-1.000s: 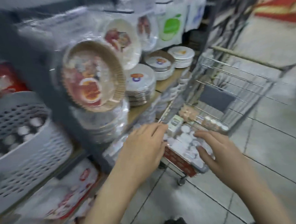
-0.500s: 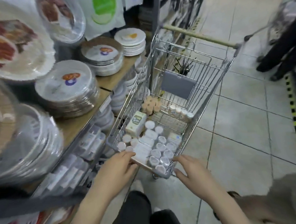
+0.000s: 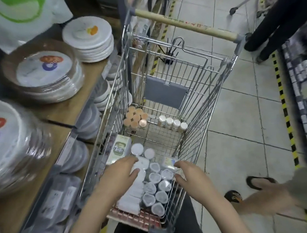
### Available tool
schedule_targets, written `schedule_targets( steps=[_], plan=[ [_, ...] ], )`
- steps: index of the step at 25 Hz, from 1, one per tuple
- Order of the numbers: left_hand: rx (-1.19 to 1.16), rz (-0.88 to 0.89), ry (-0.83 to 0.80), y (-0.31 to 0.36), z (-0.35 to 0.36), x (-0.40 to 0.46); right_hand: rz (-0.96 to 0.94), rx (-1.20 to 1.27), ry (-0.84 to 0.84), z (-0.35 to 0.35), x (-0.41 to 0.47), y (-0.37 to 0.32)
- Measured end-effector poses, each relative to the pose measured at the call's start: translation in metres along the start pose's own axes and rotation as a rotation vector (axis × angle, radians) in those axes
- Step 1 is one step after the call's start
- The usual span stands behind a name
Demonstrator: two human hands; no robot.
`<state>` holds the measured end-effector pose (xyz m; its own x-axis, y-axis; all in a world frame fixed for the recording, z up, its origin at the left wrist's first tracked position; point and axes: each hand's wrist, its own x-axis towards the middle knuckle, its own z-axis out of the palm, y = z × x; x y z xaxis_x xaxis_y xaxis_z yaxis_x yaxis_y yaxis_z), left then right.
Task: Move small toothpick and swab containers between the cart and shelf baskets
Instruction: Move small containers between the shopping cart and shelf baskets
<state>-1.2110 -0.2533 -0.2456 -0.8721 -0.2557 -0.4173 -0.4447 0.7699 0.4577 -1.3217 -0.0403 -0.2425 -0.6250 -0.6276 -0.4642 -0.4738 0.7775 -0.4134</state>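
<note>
Wire cart (image 3: 201,104), silver, wooden handle at far end. Near end packed with small round white-lidded containers (image 3: 156,184), upright, in tight rows, touching; flat white packs (image 3: 134,195) stacked along their left. Green-white box (image 3: 119,149) against left wall. Far end: cluster of tan-lidded tubs (image 3: 134,118) at left, row of four white-capped bottles (image 3: 172,123) at right.

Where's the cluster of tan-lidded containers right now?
Head view: the tan-lidded containers stand in the cart's far-left corner, left of four white-capped bottles.
</note>
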Motion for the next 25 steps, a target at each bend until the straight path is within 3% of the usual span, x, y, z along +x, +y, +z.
schedule_targets(
  steps=[5, 11, 16, 19, 25],
  plan=[
    [-0.041, -0.004, -0.082, 0.015, 0.028, 0.11, 0.104, 0.031, -0.068, -0.015, 0.112, 0.038],
    [-0.087, -0.116, -0.185, -0.006, 0.076, 0.233, 0.243, 0.006, -0.188, 0.02, 0.256, 0.085],
    [-0.069, -0.155, -0.188, -0.031, 0.114, 0.318, 0.329, -0.127, -0.052, 0.062, 0.334, 0.132],
    [-0.076, -0.16, -0.22, -0.028, 0.128, 0.364, 0.287, -0.201, 0.001, 0.085, 0.363, 0.155],
    [0.004, -0.093, -0.131, -0.027, 0.164, 0.426, 0.221, -0.268, 0.031, 0.112, 0.406, 0.17]
  ],
)
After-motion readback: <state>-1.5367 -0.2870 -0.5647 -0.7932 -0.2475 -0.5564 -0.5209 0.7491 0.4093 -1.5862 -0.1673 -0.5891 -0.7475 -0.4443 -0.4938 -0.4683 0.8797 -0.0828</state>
